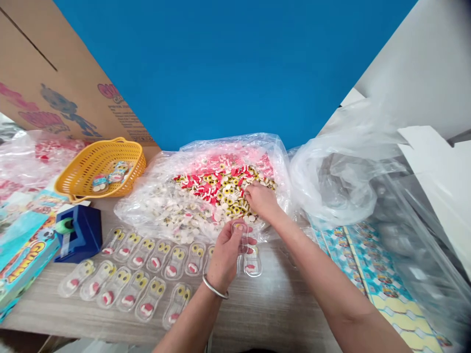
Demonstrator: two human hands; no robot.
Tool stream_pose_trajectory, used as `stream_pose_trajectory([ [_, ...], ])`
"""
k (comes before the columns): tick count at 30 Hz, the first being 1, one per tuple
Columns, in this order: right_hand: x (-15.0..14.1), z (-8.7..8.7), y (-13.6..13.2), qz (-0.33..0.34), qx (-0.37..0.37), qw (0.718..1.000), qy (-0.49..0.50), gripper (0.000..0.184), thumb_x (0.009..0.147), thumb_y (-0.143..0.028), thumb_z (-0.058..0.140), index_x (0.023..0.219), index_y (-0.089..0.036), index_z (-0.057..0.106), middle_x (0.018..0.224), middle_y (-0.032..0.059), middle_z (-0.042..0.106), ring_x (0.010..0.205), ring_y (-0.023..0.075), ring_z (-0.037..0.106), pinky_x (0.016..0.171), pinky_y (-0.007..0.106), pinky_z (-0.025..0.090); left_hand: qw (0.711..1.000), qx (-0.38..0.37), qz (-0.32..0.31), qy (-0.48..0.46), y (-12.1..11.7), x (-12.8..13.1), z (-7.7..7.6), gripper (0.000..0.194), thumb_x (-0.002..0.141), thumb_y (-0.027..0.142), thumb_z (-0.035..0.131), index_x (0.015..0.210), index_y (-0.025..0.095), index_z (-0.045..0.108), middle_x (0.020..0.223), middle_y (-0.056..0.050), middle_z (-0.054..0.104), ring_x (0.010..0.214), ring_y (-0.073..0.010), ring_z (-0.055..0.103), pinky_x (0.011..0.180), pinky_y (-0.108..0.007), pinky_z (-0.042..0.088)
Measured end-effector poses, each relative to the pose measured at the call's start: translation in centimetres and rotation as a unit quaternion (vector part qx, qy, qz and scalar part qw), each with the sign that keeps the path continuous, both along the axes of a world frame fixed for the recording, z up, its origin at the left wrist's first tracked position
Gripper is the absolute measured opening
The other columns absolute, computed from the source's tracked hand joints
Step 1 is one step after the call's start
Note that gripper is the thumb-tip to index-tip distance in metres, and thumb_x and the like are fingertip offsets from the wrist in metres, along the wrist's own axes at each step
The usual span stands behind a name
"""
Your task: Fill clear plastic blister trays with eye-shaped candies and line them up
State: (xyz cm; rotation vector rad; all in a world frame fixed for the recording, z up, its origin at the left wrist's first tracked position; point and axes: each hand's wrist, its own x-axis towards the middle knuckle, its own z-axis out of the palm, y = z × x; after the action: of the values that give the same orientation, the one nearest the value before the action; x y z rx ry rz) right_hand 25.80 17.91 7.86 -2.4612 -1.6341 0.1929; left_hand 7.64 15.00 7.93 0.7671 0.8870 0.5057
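Note:
My left hand [227,252], with a metal bangle at the wrist, holds a small clear plastic blister tray [240,227] between thumb and fingers, above the table's front row. My right hand [262,200] reaches into an opened clear bag [162,211] of loose candy pieces. Its fingers are bent together at the pile, and what they pinch is hidden. Yellow-and-black eye-shaped pieces [231,196] lie mixed with red-and-white pieces [206,189]. Two rows of clear trays lie left of and beneath my left hand. One filled tray [252,262] holds yellow eyes and a red-and-white piece.
A yellow basket [73,179] with a few packs stands at the left, behind a blue tape dispenser [88,233]. Printed boxes [31,250] sit at the left edge. Printed card sheets [371,260] and crumpled plastic [331,186] lie right. A blue panel [235,73] rises behind.

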Motion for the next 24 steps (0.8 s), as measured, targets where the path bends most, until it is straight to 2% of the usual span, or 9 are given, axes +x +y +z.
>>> stream_pose_trajectory([
  [4,-0.1,0.1,-1.9,-0.015,0.085,0.989,0.117,0.017,0.092,-0.016,0.051,0.090,-0.017,0.068,0.095,0.0070,0.067,0.085,0.0180,0.062,0.074,0.027,0.043,1.000,0.006,0.003,0.014,-0.1,0.2,0.0,0.043,0.082,0.049,0.069,0.108,0.016,0.058,0.102,-0.009,0.069,0.067,-0.0157,0.069,0.054,-0.024,0.050],
  [8,-2.1,1.2,-6.6,0.020,0.133,0.920,0.368,0.013,0.087,-0.013,0.053,0.092,-0.020,0.063,0.076,-0.0026,0.064,0.069,0.0132,0.059,0.064,0.022,0.043,1.000,0.029,0.003,0.011,-0.7,0.4,-0.4,0.039,0.087,0.048,0.063,0.113,0.019,0.060,0.108,-0.009,0.069,0.077,-0.0169,0.071,0.059,-0.024,0.053],
  [10,-3.3,1.7,-8.5,0.031,0.133,0.901,0.412,0.011,0.087,-0.013,0.053,0.090,-0.020,0.061,0.075,-0.0039,0.062,0.067,0.0121,0.058,0.062,0.022,0.043,0.999,0.045,-0.001,0.003,-1.2,0.5,-0.7,0.037,0.088,0.048,0.063,0.113,0.020,0.061,0.110,-0.008,0.070,0.085,-0.0182,0.071,0.061,-0.023,0.054],
  [12,-4.1,1.9,-9.5,0.044,0.134,0.922,0.360,0.011,0.087,-0.012,0.055,0.086,-0.020,0.062,0.080,-0.0021,0.062,0.072,0.0125,0.059,0.066,0.023,0.042,0.999,0.049,0.003,-0.004,-1.6,0.7,-1.0,0.035,0.087,0.047,0.064,0.111,0.021,0.063,0.110,-0.008,0.070,0.089,-0.0195,0.070,0.062,-0.024,0.055],
  [15,-3.9,1.9,-8.8,0.060,0.119,0.959,0.249,0.014,0.091,-0.014,0.057,0.083,-0.019,0.068,0.089,0.0017,0.063,0.081,0.0142,0.059,0.073,0.025,0.042,0.999,0.033,0.016,-0.007,-1.6,0.8,-1.2,0.038,0.086,0.047,0.065,0.112,0.020,0.062,0.110,-0.008,0.070,0.086,-0.0199,0.071,0.063,-0.025,0.056],
  [18,-2.4,1.5,-6.1,0.068,0.099,0.970,0.210,0.019,0.095,-0.015,0.054,0.087,-0.019,0.070,0.088,0.0029,0.065,0.087,0.0156,0.061,0.078,0.025,0.043,0.999,0.028,0.030,0.003,-1.1,0.8,-1.0,0.041,0.086,0.047,0.065,0.117,0.019,0.060,0.113,-0.011,0.069,0.082,-0.0190,0.072,0.063,-0.026,0.056],
  [20,-1.5,1.0,-3.7,0.050,0.083,0.983,0.159,0.019,0.095,-0.015,0.053,0.099,-0.019,0.071,0.098,0.0050,0.066,0.092,0.0173,0.062,0.080,0.027,0.043,0.999,0.031,0.040,0.014,-0.6,0.7,-0.9,0.041,0.087,0.047,0.064,0.117,0.019,0.059,0.112,-0.011,0.069,0.080,-0.0185,0.072,0.064,-0.026,0.056],
  [22,-0.7,0.4,-1.5,0.031,0.051,0.994,0.096,0.022,0.094,-0.017,0.054,0.109,-0.021,0.069,0.110,0.0073,0.064,0.092,0.0190,0.063,0.076,0.028,0.044,0.998,0.032,0.047,0.021,-0.2,0.7,-0.8,0.042,0.087,0.046,0.064,0.118,0.019,0.058,0.111,-0.011,0.069,0.078,-0.0182,0.072,0.063,-0.026,0.055],
  [24,-0.2,-0.3,0.1,0.035,0.025,0.997,0.061,0.019,0.095,-0.020,0.054,0.105,-0.022,0.070,0.112,0.0075,0.063,0.090,0.0196,0.063,0.072,0.028,0.043,0.998,0.025,0.046,0.020,0.1,0.7,-0.7,0.043,0.087,0.046,0.064,0.119,0.018,0.058,0.112,-0.012,0.069,0.077,-0.0180,0.072,0.062,-0.025,0.055],
])
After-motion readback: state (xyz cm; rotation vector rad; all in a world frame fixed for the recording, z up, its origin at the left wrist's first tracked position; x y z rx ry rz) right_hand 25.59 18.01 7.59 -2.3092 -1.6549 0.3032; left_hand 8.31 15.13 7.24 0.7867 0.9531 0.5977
